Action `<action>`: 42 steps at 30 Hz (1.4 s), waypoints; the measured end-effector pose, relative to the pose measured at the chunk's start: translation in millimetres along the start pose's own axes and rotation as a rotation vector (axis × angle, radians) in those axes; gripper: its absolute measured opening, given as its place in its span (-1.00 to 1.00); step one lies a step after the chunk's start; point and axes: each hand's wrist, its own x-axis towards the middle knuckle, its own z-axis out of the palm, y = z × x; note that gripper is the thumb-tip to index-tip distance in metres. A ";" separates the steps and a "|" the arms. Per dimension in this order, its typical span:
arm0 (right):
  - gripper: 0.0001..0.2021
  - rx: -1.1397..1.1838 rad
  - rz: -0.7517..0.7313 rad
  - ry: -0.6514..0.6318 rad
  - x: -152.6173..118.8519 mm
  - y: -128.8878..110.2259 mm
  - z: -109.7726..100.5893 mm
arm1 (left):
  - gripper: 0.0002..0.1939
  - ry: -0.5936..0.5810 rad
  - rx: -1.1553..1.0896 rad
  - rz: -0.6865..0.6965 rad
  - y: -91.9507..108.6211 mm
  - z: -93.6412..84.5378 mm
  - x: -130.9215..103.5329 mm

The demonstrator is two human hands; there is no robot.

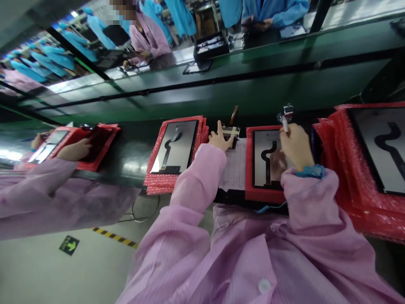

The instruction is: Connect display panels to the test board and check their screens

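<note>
My left hand is open, its fingers spread at the left edge of a small board with a tan strip. Whether the fingertips press on it I cannot tell. My right hand is closed around a short white stick-like tool, above the right side of a display panel. Just beyond the tool's tip is a shiny metal piece; whether it belongs to the tool is unclear. The panel lies face up on a red pad, with a curved black flex cable across it.
Left stands a stack of red bubble bags with a panel on top; a taller red stack is at right. A printed sheet lies between. A co-worker's hand works at far left. A blue wrist strap trails a cord.
</note>
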 end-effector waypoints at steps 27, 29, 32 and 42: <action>-0.44 -0.218 -0.362 -0.208 -15.2 34.4 23.5 | 0.14 0.154 0.078 0.012 25.2 30.6 -45.3; -0.28 -0.238 -0.371 -0.304 -19.7 34.6 22.2 | 0.10 0.183 0.096 0.024 27.0 32.7 -49.0; -0.16 -0.222 -0.406 -0.398 -22.7 35.4 16.7 | -0.11 0.237 0.062 0.082 25.0 27.3 -44.5; -0.68 -0.417 0.005 0.060 -9.2 54.3 -13.4 | -0.71 0.228 -0.224 0.951 40.4 67.7 -43.8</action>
